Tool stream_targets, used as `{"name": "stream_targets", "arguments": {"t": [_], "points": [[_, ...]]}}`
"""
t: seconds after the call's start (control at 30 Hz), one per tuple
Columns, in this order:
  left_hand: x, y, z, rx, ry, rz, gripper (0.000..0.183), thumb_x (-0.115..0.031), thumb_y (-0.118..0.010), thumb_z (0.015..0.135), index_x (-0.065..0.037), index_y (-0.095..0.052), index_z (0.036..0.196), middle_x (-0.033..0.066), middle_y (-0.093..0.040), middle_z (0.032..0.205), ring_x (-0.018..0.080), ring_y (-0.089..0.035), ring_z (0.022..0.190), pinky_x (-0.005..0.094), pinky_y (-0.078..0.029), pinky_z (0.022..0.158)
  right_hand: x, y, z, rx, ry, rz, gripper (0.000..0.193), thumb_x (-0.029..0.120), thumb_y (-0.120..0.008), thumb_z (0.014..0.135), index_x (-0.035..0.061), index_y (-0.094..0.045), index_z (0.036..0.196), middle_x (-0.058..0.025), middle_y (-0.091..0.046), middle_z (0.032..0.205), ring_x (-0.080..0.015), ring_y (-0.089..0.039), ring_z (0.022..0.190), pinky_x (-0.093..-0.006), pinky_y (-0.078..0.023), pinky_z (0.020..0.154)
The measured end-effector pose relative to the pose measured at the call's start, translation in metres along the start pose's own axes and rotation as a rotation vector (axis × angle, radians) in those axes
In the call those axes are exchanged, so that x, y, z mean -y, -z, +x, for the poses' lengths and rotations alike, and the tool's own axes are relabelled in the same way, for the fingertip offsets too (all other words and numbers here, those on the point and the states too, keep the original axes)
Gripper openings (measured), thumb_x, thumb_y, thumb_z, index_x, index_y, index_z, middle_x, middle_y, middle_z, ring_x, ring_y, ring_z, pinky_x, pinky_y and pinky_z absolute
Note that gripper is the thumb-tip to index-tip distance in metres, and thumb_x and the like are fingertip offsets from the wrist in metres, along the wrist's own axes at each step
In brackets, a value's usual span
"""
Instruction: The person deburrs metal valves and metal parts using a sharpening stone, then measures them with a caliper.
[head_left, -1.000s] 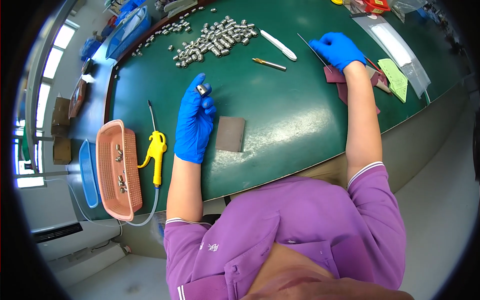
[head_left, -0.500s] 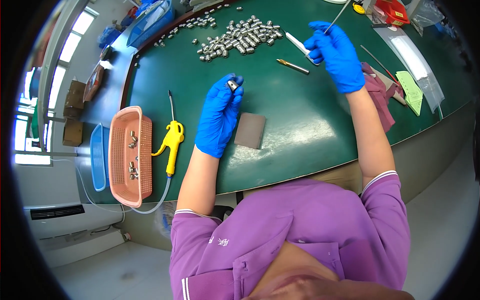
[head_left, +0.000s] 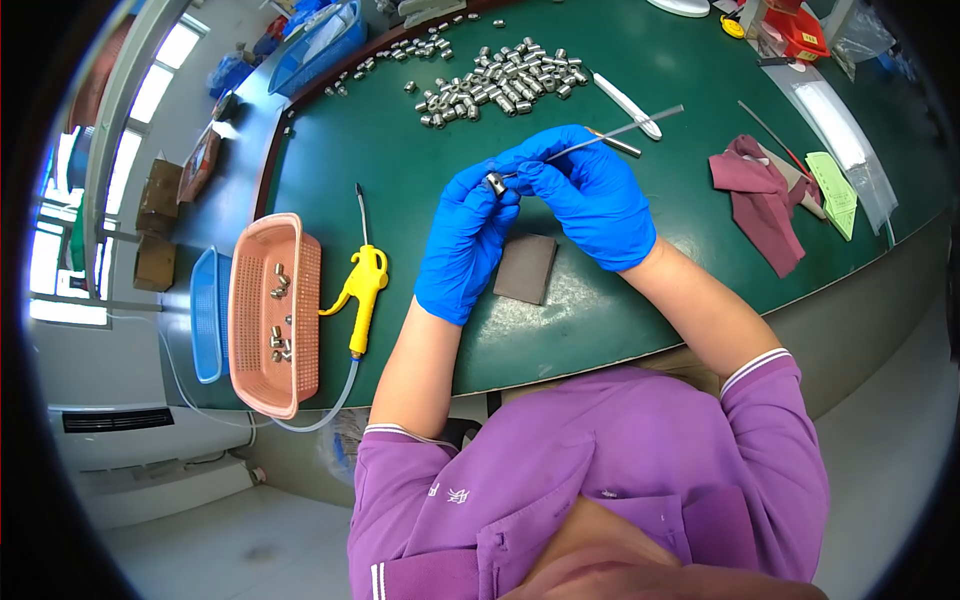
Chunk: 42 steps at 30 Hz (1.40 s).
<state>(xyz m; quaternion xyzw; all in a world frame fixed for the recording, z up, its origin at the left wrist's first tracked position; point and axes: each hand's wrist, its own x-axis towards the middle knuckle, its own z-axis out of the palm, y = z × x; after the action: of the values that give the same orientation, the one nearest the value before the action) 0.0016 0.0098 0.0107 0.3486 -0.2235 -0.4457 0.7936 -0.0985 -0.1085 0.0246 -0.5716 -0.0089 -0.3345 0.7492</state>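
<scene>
My blue-gloved left hand (head_left: 462, 240) pinches a small shiny metal cylinder (head_left: 496, 185) with a dark hole in its side. Beside it, my right hand (head_left: 600, 205), also gloved in blue, grips a thin metal rod (head_left: 640, 122) whose long end sticks out to the right. The rod's other end points at the cylinder; fingers hide whether it goes inside. On the green table below my hands lies a grey-brown flat square pad (head_left: 525, 268). Just beyond my right hand are a metal drill bit (head_left: 622, 147), partly covered, and a slim white tool (head_left: 628, 105).
A pile of metal cylinders (head_left: 510, 85) lies at the back. To the left are a yellow air blow gun (head_left: 365, 290) with a hose, a pink basket (head_left: 308, 310) holding several cylinders, and a blue basket (head_left: 207, 320). Maroon cloth (head_left: 760, 205) and green paper (head_left: 830, 190) lie right.
My right hand has come down and left with the rod, from the far right to the cylinder in my left hand. The left hand still holds the cylinder.
</scene>
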Motion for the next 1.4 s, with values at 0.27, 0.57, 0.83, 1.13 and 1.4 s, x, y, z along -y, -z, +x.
{"name": "stream_targets", "arguments": {"t": [0.27,0.57,0.83,1.13,1.4], "points": [[0.003,0.000,-0.003,-0.062,-0.008,-0.029,0.029,-0.012,-0.059,0.085,-0.003,-0.052,0.111,0.0066,-0.057,0.096,0.0138,-0.057,0.085,0.0216,-0.049,0.073,-0.003,0.006,-0.006,0.036,0.008,-0.103,0.009,0.003,-0.059,0.083,0.0023,-0.057,0.092,-0.0055,-0.060,0.090,-0.0114,-0.057,0.084,-0.0236,-0.045,0.077],[0.006,0.003,-0.004,-0.129,0.001,-0.040,0.030,-0.013,-0.059,0.085,-0.005,-0.052,0.112,0.0051,-0.057,0.098,0.0138,-0.056,0.087,0.0227,-0.049,0.074,-0.002,0.009,-0.007,0.100,0.273,-0.443,0.014,0.002,-0.060,0.080,0.0045,-0.059,0.094,-0.0079,-0.060,0.092,-0.0163,-0.058,0.082,-0.0263,-0.046,0.073],[0.007,0.006,-0.002,-0.110,-0.044,0.138,0.027,-0.013,-0.060,0.084,-0.003,-0.055,0.108,0.0060,-0.058,0.095,0.0127,-0.057,0.083,0.0236,-0.050,0.071,0.001,0.010,-0.005,0.191,0.283,-0.596,0.013,0.003,-0.060,0.081,0.0047,-0.058,0.093,-0.0090,-0.059,0.089,-0.0187,-0.057,0.080,-0.0273,-0.046,0.071],[0.003,-0.004,-0.003,-0.149,-0.066,0.081,0.027,-0.011,-0.059,0.084,-0.002,-0.055,0.109,0.0058,-0.058,0.092,0.0130,-0.057,0.082,0.0220,-0.050,0.070,0.006,0.005,-0.006,0.099,0.201,-0.354,0.006,0.006,-0.058,0.081,0.0043,-0.057,0.088,-0.0107,-0.057,0.083,-0.0240,-0.056,0.075,-0.0306,-0.045,0.068],[0.004,0.000,-0.001,-0.100,-0.067,0.059,0.029,-0.011,-0.060,0.084,-0.001,-0.055,0.110,0.0059,-0.059,0.093,0.0133,-0.058,0.082,0.0225,-0.051,0.071,-0.001,0.008,-0.006,0.143,0.137,-0.380,0.008,0.008,-0.056,0.086,0.0026,-0.056,0.091,-0.0073,-0.058,0.089,-0.0125,-0.056,0.078,-0.0246,-0.046,0.070]]}}
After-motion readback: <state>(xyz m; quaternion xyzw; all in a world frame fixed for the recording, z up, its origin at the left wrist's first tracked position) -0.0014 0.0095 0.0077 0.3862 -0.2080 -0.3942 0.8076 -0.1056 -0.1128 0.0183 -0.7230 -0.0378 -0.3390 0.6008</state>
